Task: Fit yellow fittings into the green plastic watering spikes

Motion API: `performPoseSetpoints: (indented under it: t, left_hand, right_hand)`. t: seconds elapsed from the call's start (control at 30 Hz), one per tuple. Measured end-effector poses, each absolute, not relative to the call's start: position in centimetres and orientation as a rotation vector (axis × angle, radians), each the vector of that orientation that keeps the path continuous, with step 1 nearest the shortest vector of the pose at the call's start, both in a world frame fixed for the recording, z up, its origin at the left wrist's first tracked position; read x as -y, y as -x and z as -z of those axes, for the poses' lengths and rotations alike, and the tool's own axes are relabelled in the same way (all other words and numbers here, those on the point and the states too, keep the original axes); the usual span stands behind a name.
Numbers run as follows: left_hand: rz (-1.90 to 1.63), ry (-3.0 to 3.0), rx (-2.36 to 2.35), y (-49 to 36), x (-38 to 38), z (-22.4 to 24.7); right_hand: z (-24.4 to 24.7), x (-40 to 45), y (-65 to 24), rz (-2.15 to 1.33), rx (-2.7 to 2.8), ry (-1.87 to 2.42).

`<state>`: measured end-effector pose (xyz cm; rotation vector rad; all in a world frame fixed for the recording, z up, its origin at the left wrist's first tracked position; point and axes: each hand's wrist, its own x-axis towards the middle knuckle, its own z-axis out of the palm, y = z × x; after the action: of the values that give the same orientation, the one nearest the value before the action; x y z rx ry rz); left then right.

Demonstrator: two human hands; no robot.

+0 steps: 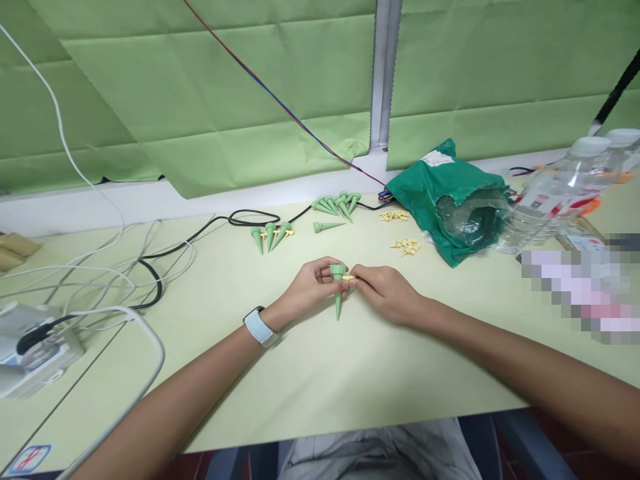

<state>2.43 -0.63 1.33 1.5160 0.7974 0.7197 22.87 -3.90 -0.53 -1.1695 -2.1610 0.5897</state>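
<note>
Over the near middle of the table, my left hand (320,280) is closed around a green plastic plant watering spike (338,293), its wide cap up and its point down. Fingers and thumb of my right hand (383,290) pinch a small yellow plastic valve (349,277) at the spike's side, just below the cap. Whether the valve sits in the spike's hole or only touches it, I cannot tell. Farther back lie a group of green spikes (336,203), a single spike (329,227), and three spikes (271,237) with yellow valves at their sides.
Two small piles of yellow valves, a far pile (394,217) and a nearer pile (406,247), lie beside a torn green bag (447,200). Clear plastic bottles (555,193) stand at right. Black cable (155,277), white cords and a power strip (37,347) occupy the left side.
</note>
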Motion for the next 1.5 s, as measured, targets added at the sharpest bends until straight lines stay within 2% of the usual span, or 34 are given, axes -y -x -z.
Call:
performPoseSetpoints:
  t: [0.2, 0.5, 0.9, 1.27, 1.5]
  left_hand:
    - [-0.747, -1.492, -0.824, -2.3, 0.4, -1.1]
    - [-0.766, -1.47, -0.793, -2.2, 0.4, -0.9]
    - [-0.808, -1.426, -0.732, -1.7, 0.0, -0.5]
    - [-0.744, -1.395, -0.682, -1.7, 0.2, -1.0]
    - [-0.771, -1.418, -0.704, -1.7, 0.2, -0.9]
  right_hand:
    - [1.0, 3.6, -21.9, -1.26, 1.714, 1.086]
    - [0.6, 4.0, -22.0, -0.947, 1.824, 1.086]
    - [1.4, 3.2, -21.8, -1.315, 1.369, 0.936]
    - [1.5, 3.4, -21.8, -1.227, 1.434, 0.894]
    - [1.1, 3.0, -21.8, -1.368, 1.306, 0.881]
